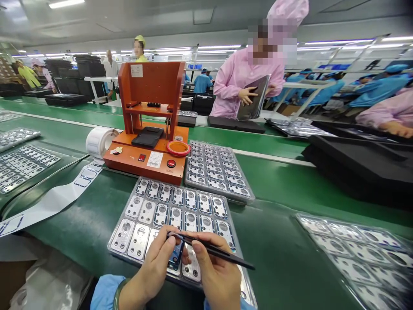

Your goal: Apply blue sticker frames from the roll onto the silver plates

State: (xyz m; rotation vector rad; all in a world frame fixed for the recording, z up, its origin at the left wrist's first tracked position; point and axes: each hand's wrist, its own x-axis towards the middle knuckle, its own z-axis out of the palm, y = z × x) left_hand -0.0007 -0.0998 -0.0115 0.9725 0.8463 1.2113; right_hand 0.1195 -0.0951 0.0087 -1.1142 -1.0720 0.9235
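The left hand (pixel 151 267) pinches one small dark frame with a blue centre (pixel 177 254) between thumb and fingers, a narrow grip. The right hand (pixel 216 275) holds one pair of slim black tweezers (pixel 219 252), also in a narrow grip, with the tips at the top edge of the frame. (The fingers partly hide the frame, so its full shape cannot be told.)

Both hands and the frame are above the near edge of a silver rectangular tray (pixel 109 246) of metal plates, which lies on a green conveyor belt (pixel 277 258). The back row of this tray carries seven plates, each with a round opening. Four further silver trays (pixel 219 172) lie on the belt: one beyond the far edge of the first, two towards the left edge and one towards the right edge.

One orange fixture (pixel 151 82) with one round red button (pixel 171 163) stands towards the far edge. A white label roll (pixel 101 142) stands at its left side, beside a long white paper strip (pixel 51 206). Beyond the belt, one co-worker in a pink gown (pixel 248 82) holds a dark flat panel (pixel 253 98).
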